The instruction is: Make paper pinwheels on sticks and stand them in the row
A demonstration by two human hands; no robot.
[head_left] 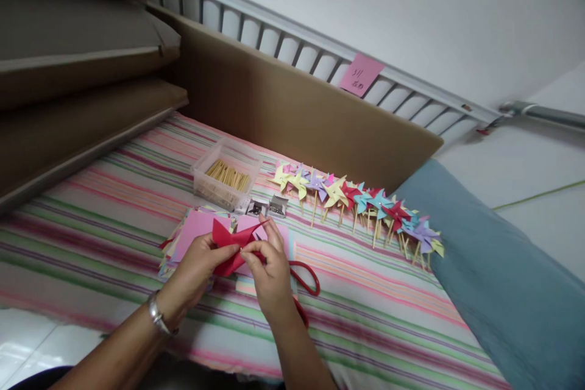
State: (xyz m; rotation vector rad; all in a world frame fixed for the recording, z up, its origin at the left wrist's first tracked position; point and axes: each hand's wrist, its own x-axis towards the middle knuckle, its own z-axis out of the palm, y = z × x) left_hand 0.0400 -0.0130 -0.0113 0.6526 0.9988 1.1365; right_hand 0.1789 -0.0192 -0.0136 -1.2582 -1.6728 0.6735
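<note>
Both my hands work on a red paper piece [228, 239] with folded points, held just above a stack of coloured paper squares [194, 228]. My left hand [197, 268] pinches the red paper from the left, thumb on top. My right hand [270, 268] pinches its middle with thumb and forefinger. Red-handled scissors [305, 280] lie under my right hand on the striped cloth.
A clear plastic box of wooden sticks [227, 178] stands behind the paper, with small metal clips [267, 207] beside it. A row of several finished paper pinwheels [361, 201] lies to the right. A cardboard sheet [292, 109] lines the back; a blue pillow [493, 292] is at right.
</note>
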